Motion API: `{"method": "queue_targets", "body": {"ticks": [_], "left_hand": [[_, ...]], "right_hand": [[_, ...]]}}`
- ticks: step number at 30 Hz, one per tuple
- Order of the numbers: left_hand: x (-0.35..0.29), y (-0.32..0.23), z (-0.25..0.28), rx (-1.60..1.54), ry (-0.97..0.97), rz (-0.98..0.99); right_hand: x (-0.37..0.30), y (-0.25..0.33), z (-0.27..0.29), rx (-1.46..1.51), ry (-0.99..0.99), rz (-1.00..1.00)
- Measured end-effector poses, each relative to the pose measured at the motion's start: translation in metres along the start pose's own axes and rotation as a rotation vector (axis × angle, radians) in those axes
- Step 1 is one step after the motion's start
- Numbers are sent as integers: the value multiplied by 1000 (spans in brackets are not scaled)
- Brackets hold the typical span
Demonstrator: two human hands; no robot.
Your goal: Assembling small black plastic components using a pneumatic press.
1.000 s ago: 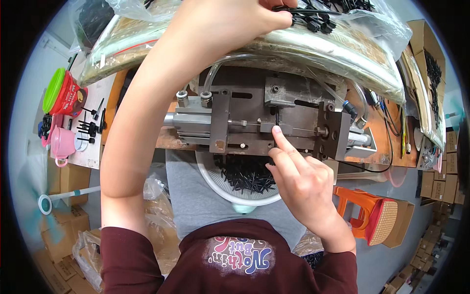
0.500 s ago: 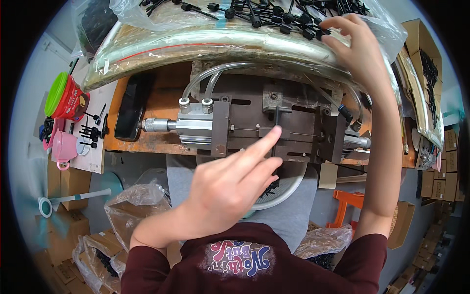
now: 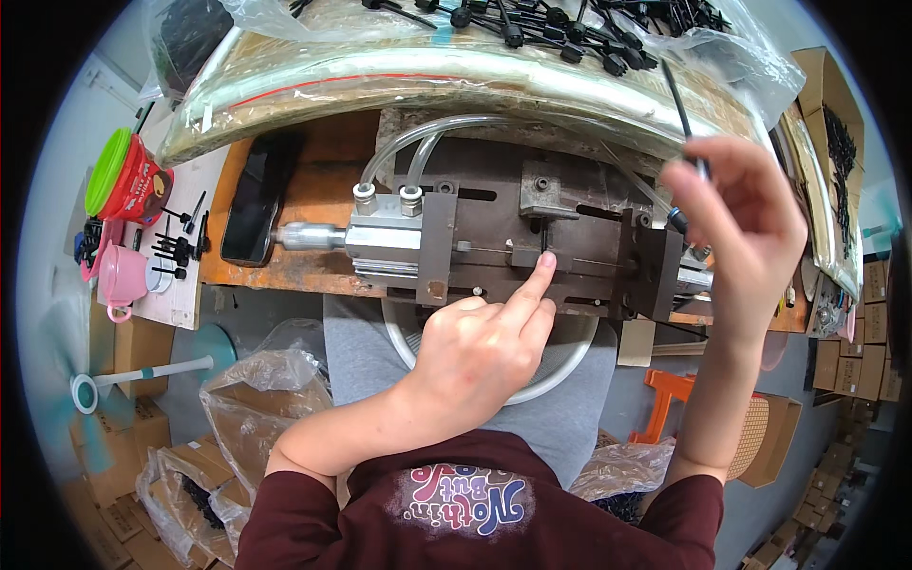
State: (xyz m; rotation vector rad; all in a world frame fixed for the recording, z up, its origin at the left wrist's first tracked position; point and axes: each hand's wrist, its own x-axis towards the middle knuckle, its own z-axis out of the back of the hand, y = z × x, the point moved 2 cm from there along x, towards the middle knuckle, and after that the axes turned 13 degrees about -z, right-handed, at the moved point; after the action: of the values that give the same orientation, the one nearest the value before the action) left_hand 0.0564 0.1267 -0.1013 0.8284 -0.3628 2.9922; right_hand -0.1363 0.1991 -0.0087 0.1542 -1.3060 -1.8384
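Note:
My left hand (image 3: 480, 351) reaches over the front of a dark metal fixture (image 3: 489, 223). Its index finger is stretched out, the tip at a small central block (image 3: 540, 256), while the other fingers curl loosely. Just beyond that fingertip a short black rod (image 3: 544, 231) shows in the fixture, partly hidden. Raised over the fixture's right end, my right hand (image 3: 746, 204) pinches a thin black plastic stem (image 3: 676, 95) that points up and away. The stem's lower end is hidden by the fingers. A pile of similar black knobbed stems (image 3: 570, 38) lies on plastic film at the back.
A silver air cylinder (image 3: 385, 247) with clear hoses (image 3: 394, 142) sits at the fixture's left, near a black phone (image 3: 258, 204). Far left are a red tub (image 3: 138, 180) and pink cup (image 3: 123, 275). A white-rimmed basket (image 3: 575, 366) is at my lap; an orange stool (image 3: 665, 399) stands right.
My right hand has come back from the pile toward me, now with a black stem in its fingers. My left hand has shifted slightly, its fingertip lower at the central block.

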Motion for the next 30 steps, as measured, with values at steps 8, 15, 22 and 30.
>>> {"method": "queue_targets", "body": {"ticks": [8,15,22,30], "left_hand": [[26,16,57,-191,-121,17],[99,100,91,116,-357,-14],[134,147,75,-85,-152,235],[85,86,99,-324,-405,160]], "right_hand": [[-88,-9,-25,-279,141,261],[-111,-21,-59,-463,268,190],[-103,-16,-65,-645,247,165],[-77,-2,-48,-490,344,94]]}}
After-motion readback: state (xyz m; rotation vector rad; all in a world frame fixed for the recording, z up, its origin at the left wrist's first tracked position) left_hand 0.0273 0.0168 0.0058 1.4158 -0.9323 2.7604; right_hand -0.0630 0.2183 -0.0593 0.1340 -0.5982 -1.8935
